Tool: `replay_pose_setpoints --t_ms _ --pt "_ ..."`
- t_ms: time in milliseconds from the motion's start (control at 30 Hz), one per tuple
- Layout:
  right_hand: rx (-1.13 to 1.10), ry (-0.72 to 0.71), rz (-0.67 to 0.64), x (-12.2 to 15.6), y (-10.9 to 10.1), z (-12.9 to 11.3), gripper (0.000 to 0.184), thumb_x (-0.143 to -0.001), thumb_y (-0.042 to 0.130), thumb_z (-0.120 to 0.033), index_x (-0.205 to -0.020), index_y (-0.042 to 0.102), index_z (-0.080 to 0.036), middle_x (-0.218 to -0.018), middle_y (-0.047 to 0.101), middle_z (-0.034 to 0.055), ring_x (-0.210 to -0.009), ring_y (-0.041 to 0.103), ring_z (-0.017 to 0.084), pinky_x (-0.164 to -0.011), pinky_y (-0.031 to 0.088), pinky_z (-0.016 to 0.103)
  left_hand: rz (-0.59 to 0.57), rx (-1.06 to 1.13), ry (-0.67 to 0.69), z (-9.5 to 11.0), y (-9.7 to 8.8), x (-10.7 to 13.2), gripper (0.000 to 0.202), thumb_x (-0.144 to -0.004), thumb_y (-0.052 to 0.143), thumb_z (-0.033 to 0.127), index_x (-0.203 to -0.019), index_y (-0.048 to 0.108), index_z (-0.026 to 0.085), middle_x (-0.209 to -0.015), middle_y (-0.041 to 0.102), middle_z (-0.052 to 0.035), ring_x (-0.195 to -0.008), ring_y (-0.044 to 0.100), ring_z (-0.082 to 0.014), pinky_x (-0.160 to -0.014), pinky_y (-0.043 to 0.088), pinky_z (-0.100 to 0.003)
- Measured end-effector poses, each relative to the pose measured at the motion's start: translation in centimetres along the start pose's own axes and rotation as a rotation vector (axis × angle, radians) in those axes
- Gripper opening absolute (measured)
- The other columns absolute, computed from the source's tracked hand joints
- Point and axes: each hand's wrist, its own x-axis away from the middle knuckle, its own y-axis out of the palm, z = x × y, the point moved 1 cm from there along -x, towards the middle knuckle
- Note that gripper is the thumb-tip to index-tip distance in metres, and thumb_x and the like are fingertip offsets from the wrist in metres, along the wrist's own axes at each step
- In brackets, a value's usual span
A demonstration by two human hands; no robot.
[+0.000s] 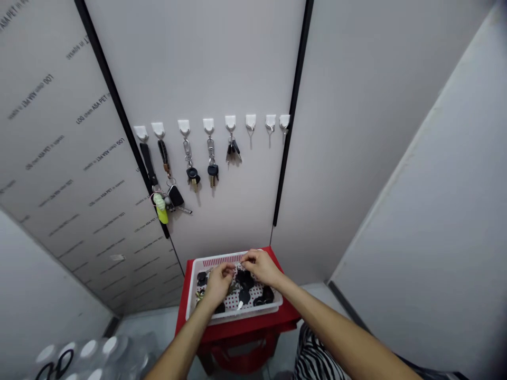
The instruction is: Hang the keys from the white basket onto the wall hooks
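Observation:
A white plastic basket (257, 311) with a perforated floor holds several black key fobs and keys (244, 295). Over its left half is my left hand (219, 281), thumb and fingers pinched together. My right hand (259, 264) reaches in from the right near the back rim, its fingertips also pinched. Between the two hands there is something small and shiny, too small to name. Above, on the wall, several sets of keys (213, 171) hang from white adhesive hooks (208, 125); the three hooks on the right (270, 122) carry nothing.
The basket stands on a red stool (289, 315) against the wall panel. Clear bottles with white caps (89, 348) are at the lower left, with black-handled scissors (55, 368) on top. Walls close in on both sides. Zebra-striped cloth (315, 356) shows at the bottom.

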Motion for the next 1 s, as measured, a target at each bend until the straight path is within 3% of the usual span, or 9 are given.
replay_pose_setpoints --t_ms 167,300,533,700,833,1000 --pt "-0.39 0.204 0.005 -1.1 -1.0 -0.7 0.011 -0.057 0.047 -0.021 -0.059 0.053 -0.011 -0.042 0.047 -0.0044 -0.038 0.04 0.004 -0.042 0.034 0.018 0.069 0.033 0.172 2.1 0.0 0.0 0.017 -0.065 0.041 0.023 -0.079 0.048 0.014 -0.077 0.055 -0.0023 -0.072 0.05 -0.0109 -0.069 0.039 -0.024" --pt "-0.599 0.241 0.093 -2.9 -4.1 -3.2 0.009 -0.054 0.051 -0.02 -0.058 0.051 -0.012 -0.042 0.048 -0.0052 -0.038 0.043 0.004 -0.044 0.038 0.019 0.155 -0.04 0.272 5.8 0.3 -1.4 0.017 -0.065 0.042 0.023 -0.08 0.045 0.015 -0.076 0.055 -0.0026 -0.07 0.051 -0.0113 -0.065 0.04 -0.024" --pt "-0.7 -0.009 0.383 -8.4 -12.5 -10.8 0.002 -0.058 0.049 -0.014 -0.058 0.049 -0.011 -0.04 0.048 -0.0048 -0.037 0.043 0.004 -0.042 0.04 0.017 0.29 -0.279 0.608 16.8 -0.8 -6.3 0.031 -0.064 0.04 0.012 -0.094 0.045 0.017 -0.093 0.053 -0.0042 -0.086 0.047 -0.0123 -0.075 0.037 -0.024" --pt "-0.693 -0.131 0.515 -12.3 -16.0 -15.1 0.004 -0.062 0.047 -0.013 -0.058 0.047 -0.012 -0.038 0.045 -0.0056 -0.037 0.043 0.003 -0.038 0.038 0.015 0.393 -0.334 0.686 23.3 -1.9 -9.0 0.037 -0.063 0.04 0.01 -0.1 0.044 0.015 -0.099 0.051 -0.0053 -0.088 0.047 -0.0136 -0.078 0.036 -0.026" --pt "-0.653 -0.111 0.593 -14.0 -17.0 -17.3 0.008 -0.061 0.047 -0.011 -0.054 0.045 -0.013 -0.037 0.043 -0.0058 -0.037 0.043 0.004 -0.038 0.039 0.016 0.435 -0.391 0.675 25.7 -2.7 -10.3 0.039 -0.063 0.04 0.009 -0.102 0.043 0.013 -0.1 0.05 -0.0065 -0.09 0.046 -0.015 -0.08 0.035 -0.028" --pt "-0.515 0.025 0.63 -15.4 -16.8 -16.9 0.008 -0.057 0.05 -0.011 -0.051 0.046 -0.012 -0.038 0.044 -0.0037 -0.04 0.046 0.007 -0.04 0.042 0.022 0.409 -0.476 0.632 25.9 -2.9 -10.7 0.038 -0.062 0.042 0.009 -0.099 0.046 0.017 -0.099 0.052 -0.0057 -0.089 0.047 -0.0168 -0.078 0.035 -0.03"
